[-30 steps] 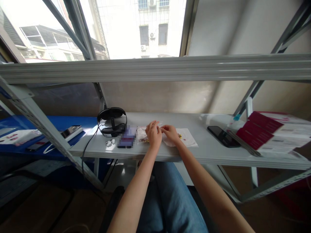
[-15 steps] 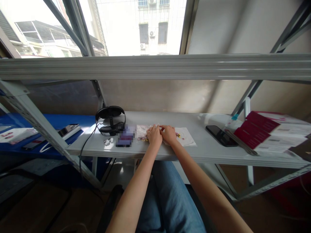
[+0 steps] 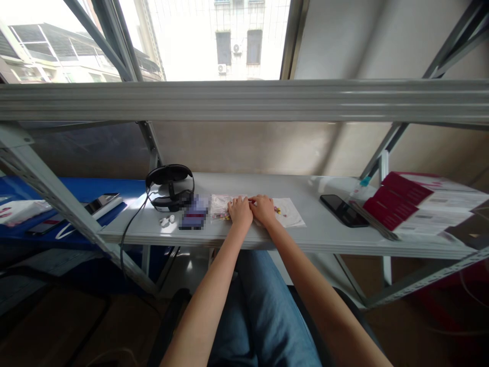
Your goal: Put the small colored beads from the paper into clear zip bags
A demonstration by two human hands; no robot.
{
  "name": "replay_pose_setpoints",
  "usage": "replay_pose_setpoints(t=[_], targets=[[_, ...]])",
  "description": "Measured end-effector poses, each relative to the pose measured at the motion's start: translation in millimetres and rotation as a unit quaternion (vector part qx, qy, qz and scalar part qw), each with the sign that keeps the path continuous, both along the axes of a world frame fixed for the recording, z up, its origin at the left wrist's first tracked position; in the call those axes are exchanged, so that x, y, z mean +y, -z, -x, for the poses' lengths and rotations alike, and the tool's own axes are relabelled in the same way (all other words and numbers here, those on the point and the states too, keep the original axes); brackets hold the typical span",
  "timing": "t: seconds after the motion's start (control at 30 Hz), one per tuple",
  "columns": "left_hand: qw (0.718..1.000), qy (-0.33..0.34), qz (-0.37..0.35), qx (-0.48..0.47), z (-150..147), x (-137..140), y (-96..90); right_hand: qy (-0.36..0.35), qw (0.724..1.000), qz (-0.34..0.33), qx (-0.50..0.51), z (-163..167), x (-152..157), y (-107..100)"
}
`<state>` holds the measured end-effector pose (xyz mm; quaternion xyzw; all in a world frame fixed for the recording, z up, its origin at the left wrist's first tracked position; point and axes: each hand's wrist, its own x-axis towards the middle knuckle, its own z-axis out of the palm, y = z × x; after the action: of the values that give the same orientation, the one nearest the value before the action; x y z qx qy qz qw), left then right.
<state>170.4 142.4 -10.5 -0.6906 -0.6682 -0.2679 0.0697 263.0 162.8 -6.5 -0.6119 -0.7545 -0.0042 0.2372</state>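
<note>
Side by side on the shelf desk, my left hand (image 3: pixel 240 211) and my right hand (image 3: pixel 263 208) have their fingertips almost meeting. Under and beside my left hand lies a clear plastic bag (image 3: pixel 219 203) with small coloured pieces in it. Its fingers are curled down and pressed together, hiding whatever they grip. My right hand is closed in a pinch; a tiny reddish bit shows between the two hands, too small to name. To its right, a white sheet or packet (image 3: pixel 295 215) carries several small yellow and red pieces (image 3: pixel 278 210).
At left are a black headset (image 3: pixel 170 188) with a cable, white earbuds (image 3: pixel 167 220) and a pixelated purple item (image 3: pixel 194 213). A black phone (image 3: pixel 344 210) and a stack of red-and-white booklets (image 3: pixel 405 204) lie at right. A metal beam (image 3: pixel 244 100) crosses above the desk.
The view has shifted slightly, so everything sits a little further left and higher. Both hands stay at the bag, with only small finger movements; the right fingers reach slightly further forward.
</note>
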Motion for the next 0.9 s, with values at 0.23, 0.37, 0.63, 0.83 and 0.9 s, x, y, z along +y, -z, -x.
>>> replay_pose_setpoints(t=[0.23,0.37,0.63,0.83,0.9], targets=[[0.983,0.011,-0.136,-0.121,2.5,-3.9,-9.8,-0.017,0.999,-0.017,0.026,-1.7,-1.6,0.9],[0.949,0.049,-0.22,-0.223,11.8,-12.5,-15.8,-0.021,0.997,-0.051,0.062,-2.5,-2.1,1.4],[0.983,0.066,-0.142,-0.095,74.2,-36.8,-12.2,-0.038,0.984,-0.092,0.146,-4.1,-4.4,-2.1],[0.996,0.077,-0.044,0.017,100.2,-37.3,-5.2,-0.044,0.979,-0.092,0.177,-5.9,-2.1,-2.5],[0.995,0.077,-0.059,0.022,100.5,-36.5,-3.1,-0.045,0.978,-0.089,0.182,-6.4,-1.6,-2.7]])
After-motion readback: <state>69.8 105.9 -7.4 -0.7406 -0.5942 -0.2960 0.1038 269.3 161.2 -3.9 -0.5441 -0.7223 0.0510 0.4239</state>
